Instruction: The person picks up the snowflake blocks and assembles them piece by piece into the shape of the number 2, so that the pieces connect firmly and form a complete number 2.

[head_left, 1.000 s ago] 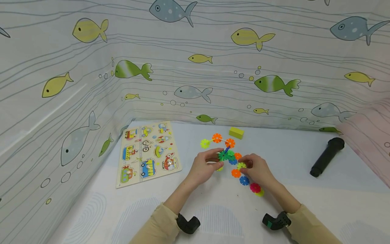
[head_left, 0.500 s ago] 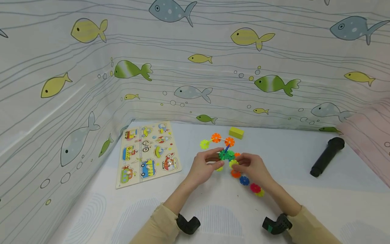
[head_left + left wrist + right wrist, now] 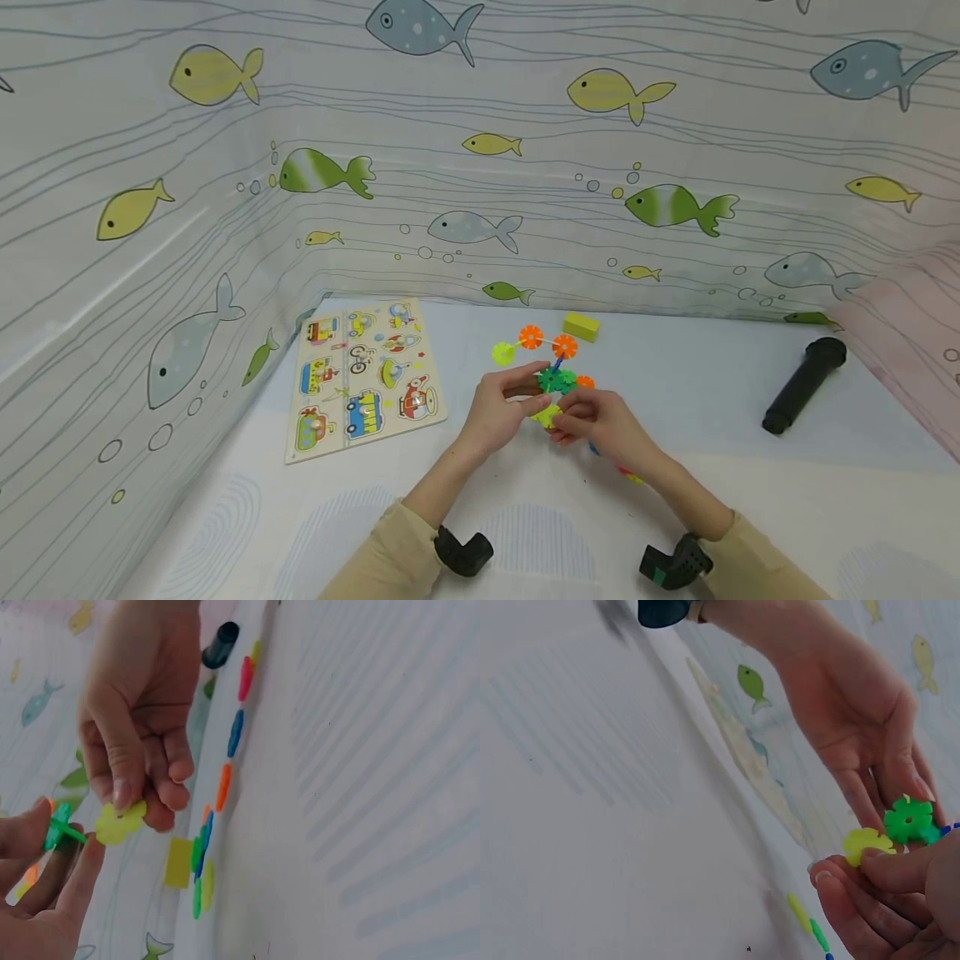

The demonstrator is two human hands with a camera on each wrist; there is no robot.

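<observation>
now right grip (image 3: pixel 592 423) pinches yellow snowflake disc (image 3: pixel 546 414).

I see bright, even, soft light in all views, with no glare and only faint shadows under the forearms. The head view is sharp in the middle and bends at the edges. In my wrist views the near surface is blurred, and the cloth behind the grips is out of focus.
</observation>
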